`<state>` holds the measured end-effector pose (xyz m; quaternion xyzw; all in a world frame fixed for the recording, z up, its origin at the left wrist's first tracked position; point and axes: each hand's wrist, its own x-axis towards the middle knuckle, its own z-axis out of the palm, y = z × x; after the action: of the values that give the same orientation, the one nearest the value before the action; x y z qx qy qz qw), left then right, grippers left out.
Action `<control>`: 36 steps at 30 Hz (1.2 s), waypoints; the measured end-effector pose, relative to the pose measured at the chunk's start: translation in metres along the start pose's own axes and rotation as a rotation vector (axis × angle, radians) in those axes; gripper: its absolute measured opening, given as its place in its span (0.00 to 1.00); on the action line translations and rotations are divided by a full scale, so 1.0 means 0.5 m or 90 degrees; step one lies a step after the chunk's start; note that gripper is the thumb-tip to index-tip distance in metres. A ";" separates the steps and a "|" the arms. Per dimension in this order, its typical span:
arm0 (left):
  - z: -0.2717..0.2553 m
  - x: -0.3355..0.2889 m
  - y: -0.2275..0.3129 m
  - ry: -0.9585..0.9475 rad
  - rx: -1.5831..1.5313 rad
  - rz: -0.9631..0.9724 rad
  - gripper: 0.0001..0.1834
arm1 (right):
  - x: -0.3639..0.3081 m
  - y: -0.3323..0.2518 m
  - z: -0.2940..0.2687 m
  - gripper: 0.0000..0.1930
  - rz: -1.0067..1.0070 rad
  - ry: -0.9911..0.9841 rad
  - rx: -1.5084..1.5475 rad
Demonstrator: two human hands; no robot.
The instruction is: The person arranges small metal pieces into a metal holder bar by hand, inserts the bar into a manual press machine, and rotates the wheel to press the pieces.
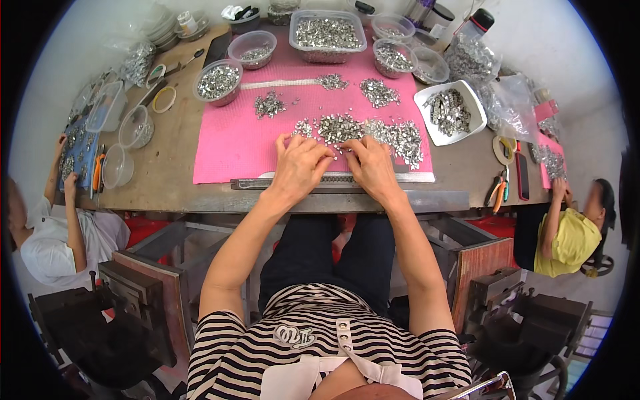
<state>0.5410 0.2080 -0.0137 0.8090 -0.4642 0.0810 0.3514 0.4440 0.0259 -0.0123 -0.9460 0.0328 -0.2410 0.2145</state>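
Note:
Both hands are at the near side of a pink mat, beside a spread of small shiny metal pieces. My left hand has its fingers bent together, tips close to the pile's near edge. Opposite it, my right hand pinches thumb and forefinger; what lies between them is too small to make out. A tiny light piece shows between the two hands. Just below the fingertips runs a dark ridged metal strip along the table's front edge. Smaller heaps of pieces lie farther up the mat.
A clear tub of pieces stands at the back, with round bowls either side. A white square dish sits right. Pliers lie at the right edge. Co-workers in a white shirt and a yellow shirt sit at either side.

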 end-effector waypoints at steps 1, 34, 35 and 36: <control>0.007 0.002 0.004 0.017 0.019 -0.004 0.06 | -0.001 0.003 -0.004 0.06 -0.006 -0.008 -0.003; 0.008 -0.051 0.027 0.002 -0.060 0.053 0.06 | -0.069 -0.038 -0.023 0.09 -0.086 -0.006 0.090; 0.007 -0.051 0.027 0.002 -0.060 0.053 0.06 | -0.070 -0.039 -0.019 0.09 -0.092 0.002 0.079; 0.006 -0.052 0.027 -0.002 -0.062 0.051 0.07 | -0.071 -0.041 -0.017 0.09 -0.098 0.010 0.067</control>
<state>0.5151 0.2197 -0.0214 0.7720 -0.5002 0.0710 0.3857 0.4080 0.0469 -0.0125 -0.9311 -0.0514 -0.2654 0.2447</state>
